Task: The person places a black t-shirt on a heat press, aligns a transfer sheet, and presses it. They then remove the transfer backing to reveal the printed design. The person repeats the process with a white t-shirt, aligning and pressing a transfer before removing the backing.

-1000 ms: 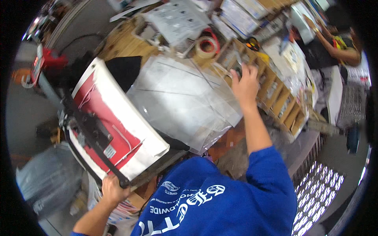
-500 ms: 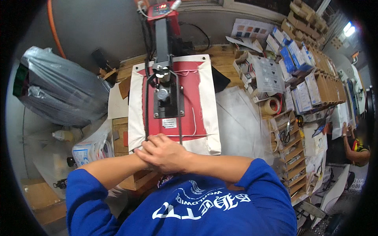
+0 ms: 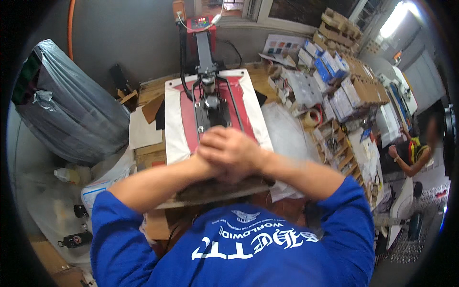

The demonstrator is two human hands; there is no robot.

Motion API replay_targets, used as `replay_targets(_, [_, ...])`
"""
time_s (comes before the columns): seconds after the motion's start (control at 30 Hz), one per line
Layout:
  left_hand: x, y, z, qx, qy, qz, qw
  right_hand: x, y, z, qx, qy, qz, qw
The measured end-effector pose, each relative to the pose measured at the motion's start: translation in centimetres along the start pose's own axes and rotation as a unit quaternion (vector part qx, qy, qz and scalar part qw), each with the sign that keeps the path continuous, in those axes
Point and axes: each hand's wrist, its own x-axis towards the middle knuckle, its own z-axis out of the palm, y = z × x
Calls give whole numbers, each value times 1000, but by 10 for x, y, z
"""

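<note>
Head view: fingers (image 3: 215, 140) clasped, curled; red press (image 3: 213, 104) extends beyond; can't tell what's gripped.

The right hand (image 3: 240, 150) has gone from the divided tray (image 3: 342, 154) to clasp the left hand (image 3: 208, 165) over the press (image 3: 212, 102); moments later the clasped pair has shifted, now hiding its label.

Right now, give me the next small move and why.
I'd probably push gently down with the right hand and left hand together: the right lies over the left at the front of the press, whose metal bars run toward them. They hide the bars' front ends, so how hard to push is unclear.
</note>
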Motion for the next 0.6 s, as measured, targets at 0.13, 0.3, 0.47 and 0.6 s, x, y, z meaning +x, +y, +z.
replay_targets(0.13, [-67, -18, 13, -69, 329, 73, 939, 1, -41, -54, -44, 41, 45, 997])
replay_targets(0.3, [-180, -122, 151, -524, 488, -299, 631, -98, -79, -162, -158, 35, 375, 913])
replay_targets(0.47, [-169, -128, 300, -891, 218, -267, 297, -198, -29, -199, -279, -86, 541, 789])
replay_targets(0.6, [-155, -98, 297, -868, 289, -135, 381, -260, -11, -102, -121, 108, 658, 735])
